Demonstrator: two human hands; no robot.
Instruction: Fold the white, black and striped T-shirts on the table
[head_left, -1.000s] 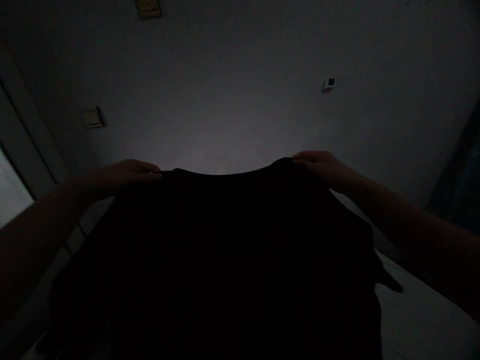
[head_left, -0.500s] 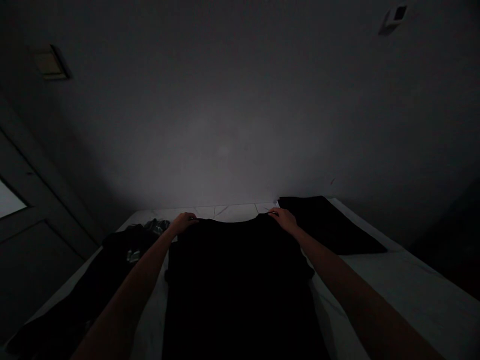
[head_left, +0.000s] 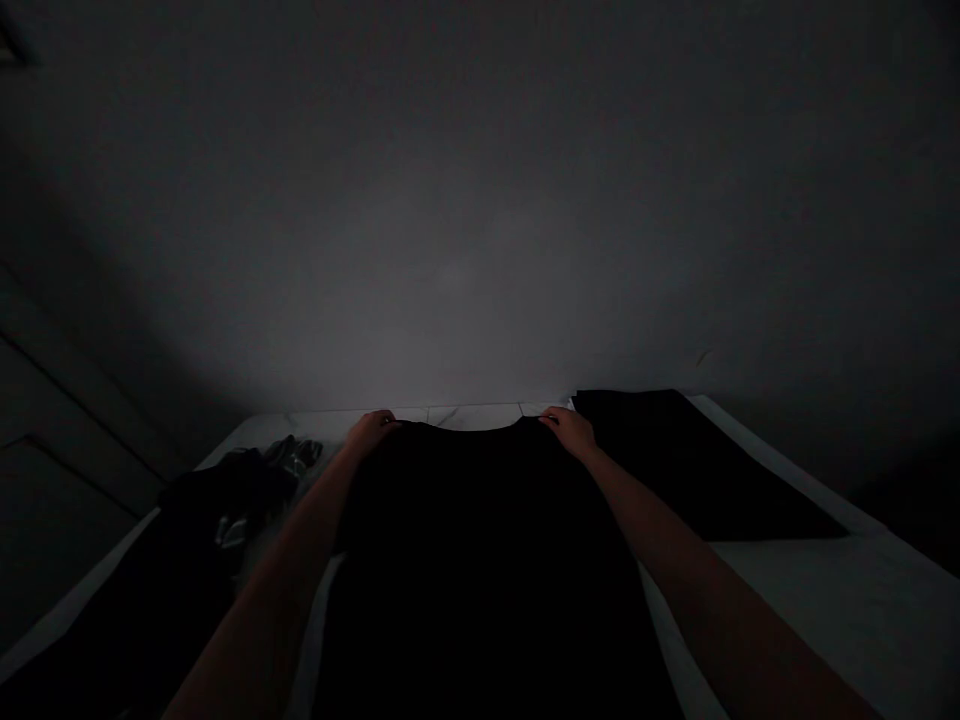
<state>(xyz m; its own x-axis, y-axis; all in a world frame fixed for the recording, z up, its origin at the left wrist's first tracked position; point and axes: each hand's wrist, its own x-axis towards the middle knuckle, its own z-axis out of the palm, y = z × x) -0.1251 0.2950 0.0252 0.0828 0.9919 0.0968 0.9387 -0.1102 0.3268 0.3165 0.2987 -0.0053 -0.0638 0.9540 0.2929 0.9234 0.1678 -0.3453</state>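
A black short-sleeved shirt [head_left: 480, 560] is stretched out in front of me, its curved neckline at the far end. At the left shoulder, my left hand [head_left: 371, 432] pinches the fabric. The opposite shoulder is pinched by my right hand [head_left: 568, 430], level with the other. The shirt's lower part runs out of view at the bottom, and the dark cloth hides its details.
A heap of dark clothes [head_left: 195, 540], partly patterned, lies on the left of the pale marbled table [head_left: 832, 600]. Flat black cloth [head_left: 697, 470] rests at the right back. A grey wall [head_left: 465, 250] rises behind the table.
The camera view has tilted down and come closer. Both hands still grip the shirt's shoulders, and its sleeves stand out less at the sides.
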